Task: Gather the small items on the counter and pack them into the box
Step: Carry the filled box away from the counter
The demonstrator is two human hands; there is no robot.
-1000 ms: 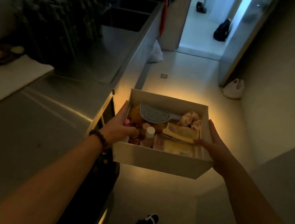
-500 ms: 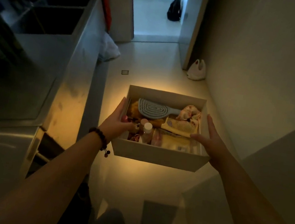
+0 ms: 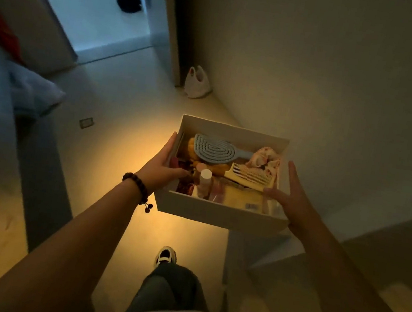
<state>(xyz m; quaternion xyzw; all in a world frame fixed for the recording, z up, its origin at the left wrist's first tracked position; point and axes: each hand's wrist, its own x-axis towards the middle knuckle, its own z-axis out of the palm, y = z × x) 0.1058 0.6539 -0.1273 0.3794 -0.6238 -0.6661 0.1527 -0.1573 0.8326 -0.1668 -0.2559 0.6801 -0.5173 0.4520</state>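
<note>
Both hands [image 3: 163, 168] flanking box [image 3: 218, 214]

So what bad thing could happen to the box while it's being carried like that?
The box has no lid and is full, so a tilt might spill the comb or hairbrush. Both hands hold it only by its sides, in mid-air, so it could slip. The room is dim, so tripping is possible.

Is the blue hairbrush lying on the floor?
No, the blue hairbrush lies inside the box, which both hands carry above the floor.
</note>
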